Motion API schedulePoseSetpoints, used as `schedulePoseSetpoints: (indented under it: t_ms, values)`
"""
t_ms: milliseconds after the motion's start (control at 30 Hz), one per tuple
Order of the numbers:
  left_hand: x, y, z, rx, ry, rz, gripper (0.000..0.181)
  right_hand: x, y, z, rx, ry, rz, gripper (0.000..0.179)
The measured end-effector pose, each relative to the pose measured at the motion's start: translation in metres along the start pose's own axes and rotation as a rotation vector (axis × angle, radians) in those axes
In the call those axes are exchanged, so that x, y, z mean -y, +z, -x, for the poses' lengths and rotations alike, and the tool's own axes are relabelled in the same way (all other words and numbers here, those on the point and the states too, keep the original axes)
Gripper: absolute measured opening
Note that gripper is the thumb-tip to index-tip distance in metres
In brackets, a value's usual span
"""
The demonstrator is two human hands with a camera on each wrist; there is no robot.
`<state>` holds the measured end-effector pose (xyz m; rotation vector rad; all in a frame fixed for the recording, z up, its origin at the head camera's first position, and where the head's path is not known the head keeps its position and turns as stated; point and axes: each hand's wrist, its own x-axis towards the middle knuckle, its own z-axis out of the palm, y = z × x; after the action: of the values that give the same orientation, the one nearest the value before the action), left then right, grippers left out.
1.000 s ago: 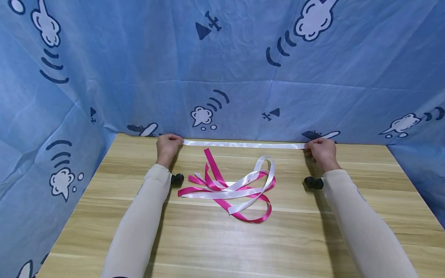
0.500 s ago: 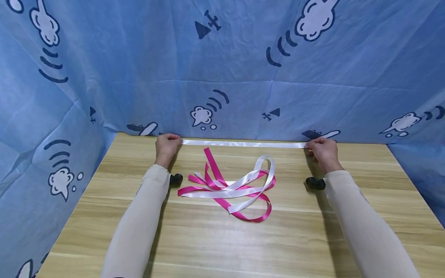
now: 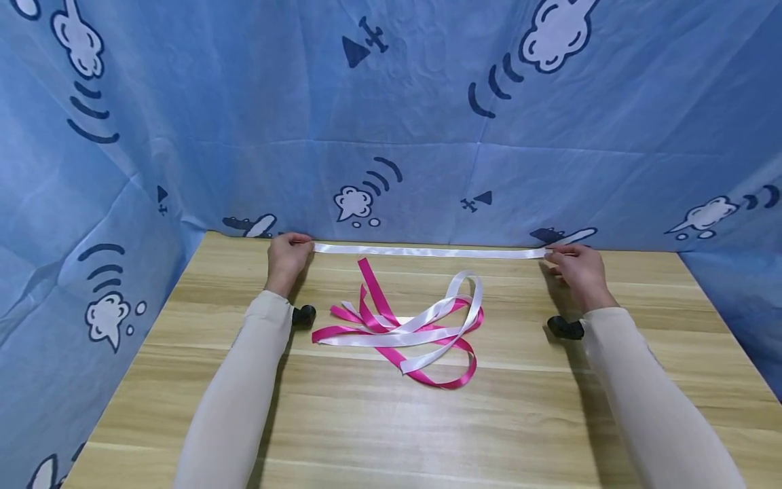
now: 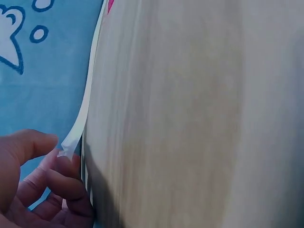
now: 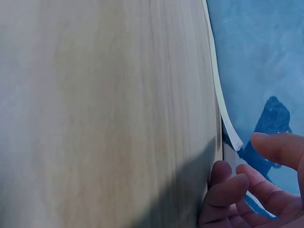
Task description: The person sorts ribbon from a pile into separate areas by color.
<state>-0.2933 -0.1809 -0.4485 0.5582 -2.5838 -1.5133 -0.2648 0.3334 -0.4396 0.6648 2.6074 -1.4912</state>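
A white satin ribbon [image 3: 427,252] lies stretched straight along the back edge of the wooden table. My left hand [image 3: 288,261] is at its left end; in the left wrist view the thumb [image 4: 40,142] stands apart from the fingers, and the ribbon's end lies right at a fingertip. At the opposite end, my right hand [image 3: 580,272] has its thumb and fingers spread, with the ribbon's tip [image 5: 236,144] showing just beyond them. Nearer me, a loose tangle of pink ribbons [image 3: 375,299] and white ribbons [image 3: 421,336] lies between the forearms.
The wooden table [image 3: 391,435] reaches back to a blue printed cloth [image 3: 415,102] hanging behind it. More cloth [image 3: 61,204] hangs along the left side. A black wrist device [image 3: 304,316] sits on the left wrist, another black device [image 3: 565,328] on the right.
Both hands have drawn slightly outward. The right fingers have loosened and parted from the ribbon's end, and more of the left end shows. The tangled ribbons have stayed put.
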Motion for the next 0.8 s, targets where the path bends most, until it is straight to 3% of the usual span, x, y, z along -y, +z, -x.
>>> schedulePoseSetpoints:
  t_ms: [433,800]
  values:
    - [-0.007,-0.015,0.016,0.032,0.031,0.012,0.027,-0.001,-0.01,0.017,-0.005,-0.04,-0.04,0.051]
    - [-0.022,-0.026,0.043,0.105,0.086,0.022,0.027,0.006,-0.011,0.041,-0.022,-0.146,0.044,0.053]
